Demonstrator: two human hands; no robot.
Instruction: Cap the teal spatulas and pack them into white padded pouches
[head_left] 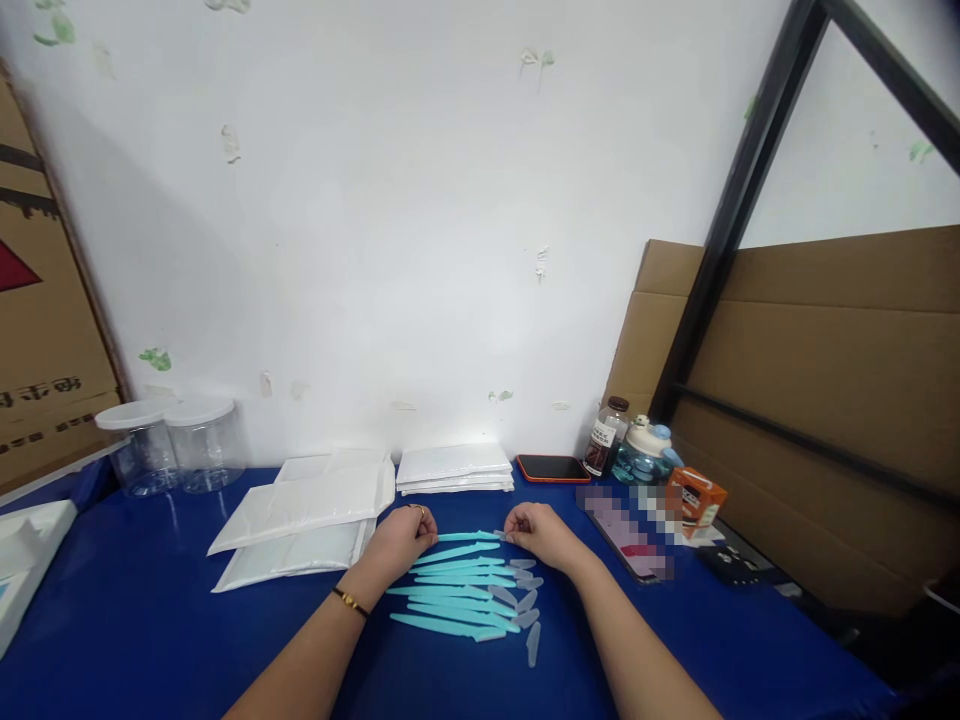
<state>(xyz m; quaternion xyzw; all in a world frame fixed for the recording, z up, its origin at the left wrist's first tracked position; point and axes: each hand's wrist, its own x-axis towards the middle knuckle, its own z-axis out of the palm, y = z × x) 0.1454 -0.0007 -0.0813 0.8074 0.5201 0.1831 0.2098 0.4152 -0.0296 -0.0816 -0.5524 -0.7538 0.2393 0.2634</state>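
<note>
Several turquoise eyebrow razors (pixel 450 592) lie in a rough row on the blue table, handles to the left and blade ends to the right. Beside their blade ends are several clear plastic caps (pixel 527 601). At the far end of the row, my left hand (pixel 409 540) pinches the handle end of one eyebrow razor (pixel 466 537). My right hand (pixel 534 528) is closed at that razor's blade end, with a clear cap (pixel 500 536) between its fingertips. Whether the cap sits over the blade is too small to tell.
White padded envelopes (pixel 307 505) lie left, and a white stack (pixel 454 465) stands by the wall. Two clear jars (pixel 206 450) are far left. On the right are a phone (pixel 555 468), a brown-capped bottle (pixel 604 440), a water bottle (pixel 645 452) and an orange box (pixel 694 500).
</note>
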